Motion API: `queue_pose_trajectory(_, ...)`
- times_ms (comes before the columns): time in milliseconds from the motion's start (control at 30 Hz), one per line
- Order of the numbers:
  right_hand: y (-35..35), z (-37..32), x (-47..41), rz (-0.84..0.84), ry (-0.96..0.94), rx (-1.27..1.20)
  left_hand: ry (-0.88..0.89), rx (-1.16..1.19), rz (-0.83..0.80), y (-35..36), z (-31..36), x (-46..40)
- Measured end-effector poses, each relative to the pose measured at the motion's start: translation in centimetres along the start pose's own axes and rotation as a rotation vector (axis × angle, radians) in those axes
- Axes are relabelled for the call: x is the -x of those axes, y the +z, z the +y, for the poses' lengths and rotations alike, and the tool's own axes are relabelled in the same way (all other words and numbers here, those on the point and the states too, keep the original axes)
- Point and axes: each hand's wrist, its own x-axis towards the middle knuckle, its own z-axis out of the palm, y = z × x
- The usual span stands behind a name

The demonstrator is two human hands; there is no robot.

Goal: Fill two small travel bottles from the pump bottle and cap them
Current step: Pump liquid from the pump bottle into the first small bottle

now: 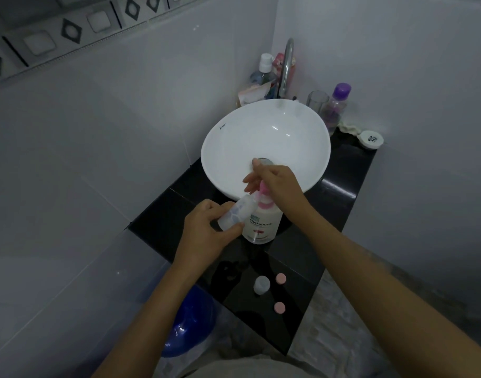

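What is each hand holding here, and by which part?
The left hand grips a small clear travel bottle around its lower body, tilted toward the pump. The right hand rests on the pump bottle's pink pump head.

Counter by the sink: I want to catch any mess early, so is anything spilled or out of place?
No spill shows on the black counter. Two pink caps lie loose near the second travel bottle, which stands upright and uncapped. That fits the job, so nothing stands out.

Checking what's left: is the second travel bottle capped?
No. The second travel bottle stands open on the counter; two pink caps lie beside it.
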Motion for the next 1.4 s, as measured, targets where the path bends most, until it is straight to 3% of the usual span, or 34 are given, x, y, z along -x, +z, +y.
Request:
queue_pose_trajectory(367, 0.7, 2.2, 0.3, -0.003, 0.015, 0.118, -0.021, -0.012, -0.034, 0.4, -1.0, 0.1)
queue_pose_trajectory(667, 0.6, 1.0, 0.0, 0.023, 0.017, 0.028, 0.024, 0.056, -0.008, 0.3, -0.5, 0.0)
queue_pose_trajectory(1000, 0.3, 1.0, 0.1, -0.028, 0.013, 0.093, 0.015, 0.083, -0.032, 0.8, -1.2, 0.2)
queue_pose_trajectory(1400, 1.2, 2.5, 0.5, 0.073, 0.004, 0.097, -0.003, 0.084, -0.029, 1.2, -2.1, 0.2)
